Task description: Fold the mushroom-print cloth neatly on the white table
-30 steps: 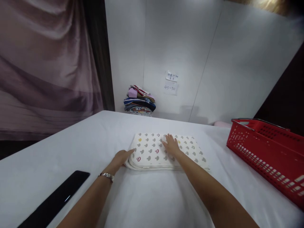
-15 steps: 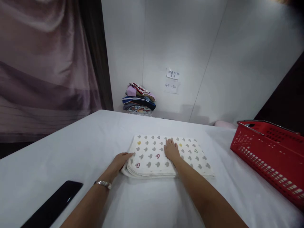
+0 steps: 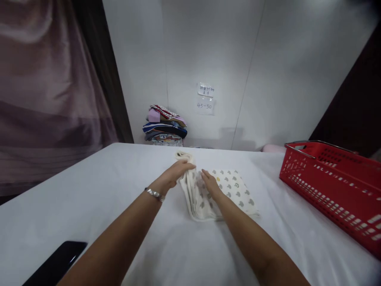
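Observation:
A white cloth (image 3: 230,190) printed with small mushrooms, folded in several layers, lies on the white-covered table. My left hand (image 3: 177,172) grips its left end, which is lifted off the table and turned up toward the middle. Flat on the printed top, beside the raised fold, rests my right hand (image 3: 210,184) with its fingers stretched out. The layered edges of the lifted part face left, below my left hand.
On the right stands a red plastic basket (image 3: 330,190) with a metal handle. A black phone (image 3: 56,264) lies at the front left. Folded clothes (image 3: 165,125) are stacked by the back wall, near paper signs (image 3: 205,99). A pinkish curtain (image 3: 50,99) hangs at the left.
My left hand has raised the cloth's left end and brought it rightward. My right hand has stayed on the cloth near the fold. The camera view has shifted slightly.

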